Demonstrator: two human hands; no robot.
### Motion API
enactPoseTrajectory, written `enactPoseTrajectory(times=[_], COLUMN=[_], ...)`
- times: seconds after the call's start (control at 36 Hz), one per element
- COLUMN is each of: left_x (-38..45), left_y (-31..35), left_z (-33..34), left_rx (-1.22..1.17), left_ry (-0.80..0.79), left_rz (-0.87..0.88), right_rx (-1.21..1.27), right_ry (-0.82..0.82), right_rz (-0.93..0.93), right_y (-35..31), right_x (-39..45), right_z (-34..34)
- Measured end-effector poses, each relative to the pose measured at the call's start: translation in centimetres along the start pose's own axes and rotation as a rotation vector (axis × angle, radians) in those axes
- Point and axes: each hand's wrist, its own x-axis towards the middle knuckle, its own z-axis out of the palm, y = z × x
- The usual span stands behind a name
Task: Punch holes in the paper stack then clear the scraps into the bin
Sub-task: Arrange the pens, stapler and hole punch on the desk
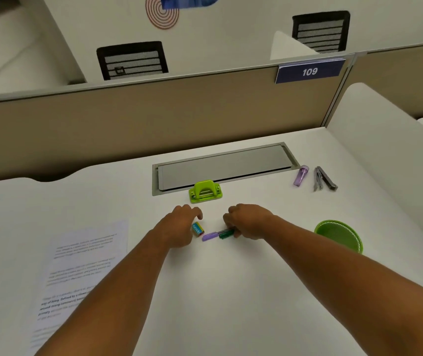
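Both hands clear clutter before punching: the right hand (pixel 250 222) pinches 2 markers (pixel 218 234), the left hand (pixel 179 224) hovers loosely open over an eraser (pixel 198 228), paper stack (pixel 82 263) and hole punch (pixel 205 191) untouched.

Lime-green hole punch (pixel 205 191); green mesh bin (pixel 340 236); white paper stack (pixel 76 265), black print; white desk (pixel 231 291).

I am showing both my forearms bare from the lower edge of the view up to the wrists, wearing no sleeves there. My left hand (pixel 179 224) and my right hand (pixel 250 220) are going ungloved, carrying no ring, watch or band that I can make out, with the fingernails showing too blurred to tell
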Motion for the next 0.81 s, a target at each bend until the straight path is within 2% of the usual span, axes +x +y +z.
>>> enactPoseTrajectory(times=[0.31, 0.47, 0.61, 0.81], left_x=[1.4, 2.4, 3.5, 6.5], left_y=[-0.6, -0.1, 3.1, 9.2], left_z=[0.2, -1.0, -2.3, -2.8], left_rx=[0.007, -0.080, -0.128, -0.197], left_ry=[0.094, 0.241, 0.409, 0.449], left_rz=[0.035, -0.015, 0.029, 0.059], right_rx=[0.156, 0.216, 0.336, 0.536], right_ry=[-0.018, 0.010, 0.122, 0.394], right_rz=[0.127, 0.209, 0.388, 0.696], right_y=[0.6, 0.9, 3.5, 9.8], right_x=[-0.3, -0.8, -1.3, -3.4], right_z=[0.8, 0.6, -1.3, -3.2])
